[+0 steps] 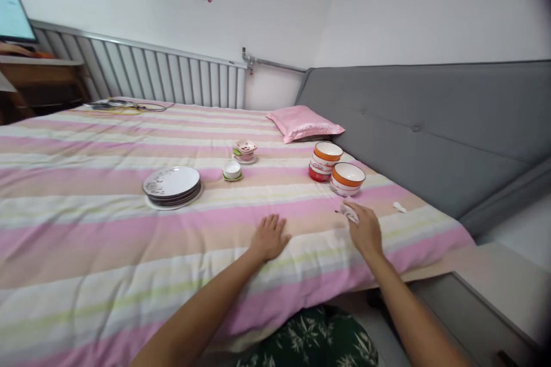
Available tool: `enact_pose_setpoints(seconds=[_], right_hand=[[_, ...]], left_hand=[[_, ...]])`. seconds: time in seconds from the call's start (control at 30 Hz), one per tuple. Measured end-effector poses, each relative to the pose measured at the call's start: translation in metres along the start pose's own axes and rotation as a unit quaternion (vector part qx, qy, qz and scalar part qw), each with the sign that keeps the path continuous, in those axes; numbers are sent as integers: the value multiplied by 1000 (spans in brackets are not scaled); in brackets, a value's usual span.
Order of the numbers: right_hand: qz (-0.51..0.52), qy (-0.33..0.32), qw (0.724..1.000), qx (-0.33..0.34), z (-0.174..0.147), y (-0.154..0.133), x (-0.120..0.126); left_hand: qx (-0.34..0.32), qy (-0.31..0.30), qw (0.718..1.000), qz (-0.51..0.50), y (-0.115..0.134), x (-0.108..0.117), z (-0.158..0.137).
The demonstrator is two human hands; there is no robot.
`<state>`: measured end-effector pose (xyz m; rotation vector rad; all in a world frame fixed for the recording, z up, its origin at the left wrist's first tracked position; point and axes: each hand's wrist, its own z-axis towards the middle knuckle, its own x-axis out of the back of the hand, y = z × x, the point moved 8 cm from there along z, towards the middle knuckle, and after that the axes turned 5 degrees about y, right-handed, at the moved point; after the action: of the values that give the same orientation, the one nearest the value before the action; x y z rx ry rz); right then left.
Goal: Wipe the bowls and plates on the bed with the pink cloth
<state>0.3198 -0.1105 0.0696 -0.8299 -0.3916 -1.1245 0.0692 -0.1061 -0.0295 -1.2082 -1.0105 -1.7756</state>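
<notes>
My left hand (270, 238) lies flat on the striped bedspread (172, 264), fingers stretched out and holding nothing. My right hand (365, 229) is closed on a small white piece with pinkish marks (349, 212); its exact kind is too blurred to tell. Just beyond that hand stand two stacks of bowls, a near one with an orange rim (348, 178) and a far one with a red bowl at the bottom (319, 174). To the right of the hand, another small white object (399, 207) rests on the bedspread.
A stack of plates (172, 182) sits at left. Small white dishes (232, 170) and a second little stack of dishes (245, 148) are mid-bed. A pink pillow (305, 122) lies by the grey headboard (422, 126). Cables (124, 105) lie far left, near a desk with another person's hand (15, 49).
</notes>
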Motion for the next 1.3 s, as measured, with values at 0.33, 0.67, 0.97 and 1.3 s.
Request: enact_pose_setpoints(seconds=[0.33,0.67,0.97,1.3], right_hand=[[-37,-60,997,-32,-78,-104,-99],[-65,-67,995,-37,-83,-99,-101],[-44,-49,997,-31,-84,-98,-99],[-37,-53,997,-32,-83,-98,-100]], left_hand=[[-150,-35,986,-68,0,53,-114],[190,164,958,139,-228,161,-79],[220,102,945,221,-287,164,-84],[175,92,945,261,-263,189,-85]])
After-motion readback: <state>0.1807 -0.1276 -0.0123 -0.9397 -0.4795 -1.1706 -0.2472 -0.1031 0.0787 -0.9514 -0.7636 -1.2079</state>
